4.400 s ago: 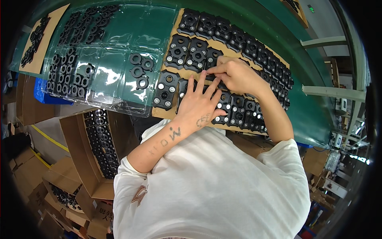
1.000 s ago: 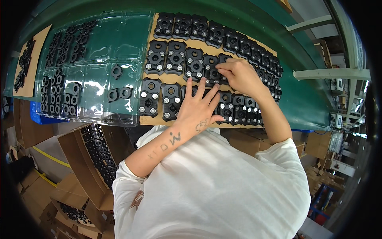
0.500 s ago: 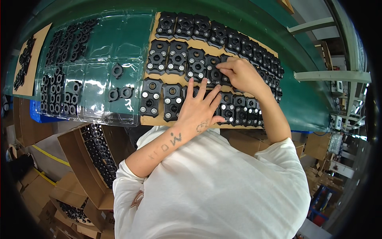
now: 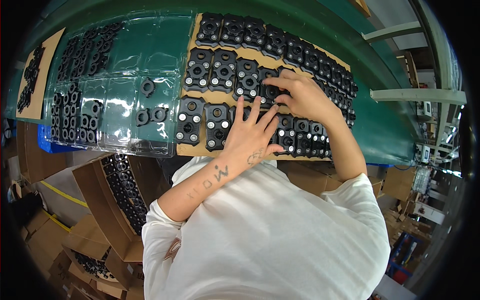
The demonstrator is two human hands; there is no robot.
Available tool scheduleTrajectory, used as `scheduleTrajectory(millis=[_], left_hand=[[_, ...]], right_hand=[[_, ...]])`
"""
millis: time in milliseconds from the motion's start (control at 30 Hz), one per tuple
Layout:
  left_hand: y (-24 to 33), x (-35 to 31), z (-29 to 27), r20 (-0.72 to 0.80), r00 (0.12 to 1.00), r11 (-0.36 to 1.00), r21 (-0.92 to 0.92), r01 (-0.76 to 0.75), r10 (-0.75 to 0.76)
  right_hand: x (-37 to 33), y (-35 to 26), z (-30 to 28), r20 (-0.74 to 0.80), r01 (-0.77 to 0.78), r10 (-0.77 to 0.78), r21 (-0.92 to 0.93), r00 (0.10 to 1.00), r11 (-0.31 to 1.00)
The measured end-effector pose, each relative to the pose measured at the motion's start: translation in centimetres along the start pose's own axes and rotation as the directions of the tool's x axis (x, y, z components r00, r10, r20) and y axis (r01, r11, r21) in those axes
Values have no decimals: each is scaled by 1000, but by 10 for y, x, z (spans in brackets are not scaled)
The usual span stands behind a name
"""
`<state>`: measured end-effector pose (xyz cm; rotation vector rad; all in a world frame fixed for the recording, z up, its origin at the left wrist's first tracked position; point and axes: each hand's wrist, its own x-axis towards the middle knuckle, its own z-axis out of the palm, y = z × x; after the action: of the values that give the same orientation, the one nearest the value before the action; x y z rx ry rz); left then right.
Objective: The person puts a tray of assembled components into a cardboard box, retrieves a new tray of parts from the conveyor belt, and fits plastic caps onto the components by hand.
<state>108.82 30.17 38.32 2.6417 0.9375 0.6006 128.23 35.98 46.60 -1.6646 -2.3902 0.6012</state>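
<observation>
My left hand (image 4: 252,131) lies flat with spread fingers over the black plates of the front row. Its fingertips reach the lower edge of the middle row. Above it, my right hand (image 4: 307,97) is over a black plate (image 4: 263,95) in the middle row. Its thumb and index finger are spread apart, on either side of the round black ring (image 4: 271,92) on that plate. Whether they press on the ring is hard to tell. Next to it on the left is another black plate (image 4: 247,80) with a ring and silver round inserts. My hands partly hide several plates.
Three rows of plates lie on a cardboard sheet (image 4: 196,149). Left of it, a clear plastic tray (image 4: 127,132) holds loose black rings (image 4: 147,87). Farther left is cardboard with small black parts (image 4: 31,80). An open carton of plates (image 4: 122,192) stands below the green table (image 4: 385,135).
My right thumb and index finger have moved from close together to apart, the index finger reaching farther left. The left hand stays in place.
</observation>
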Motion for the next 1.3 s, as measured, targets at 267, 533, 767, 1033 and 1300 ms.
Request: scheduleTrajectory(millis=[267, 533, 767, 1033, 1300], left_hand=[[0, 0, 2, -28, 999, 1000, -2, -18, 18], [0, 2, -1, 2, 1000, 1000, 8, -7, 7], [-6, -7, -3, -30, 1000, 1000, -3, -9, 9], [0, -16, -7, -14, 1000, 998, -59, 17, -18], [30, -45, -61, -75, 996, 996, -82, 46, -52]], right_hand=[[7, 8, 12, -126, 25, -59, -254, 990, 967], [5, -20, 21, -186, -268, 219, -301, 958, 915], [18, -13, 6, -11, -396, 408, -266, 913, 879], [52, -70, 26, -220, 204, -184, 72, 958, 976], [165, -156, 101, -42, 645, -663, -193, 747, 739]])
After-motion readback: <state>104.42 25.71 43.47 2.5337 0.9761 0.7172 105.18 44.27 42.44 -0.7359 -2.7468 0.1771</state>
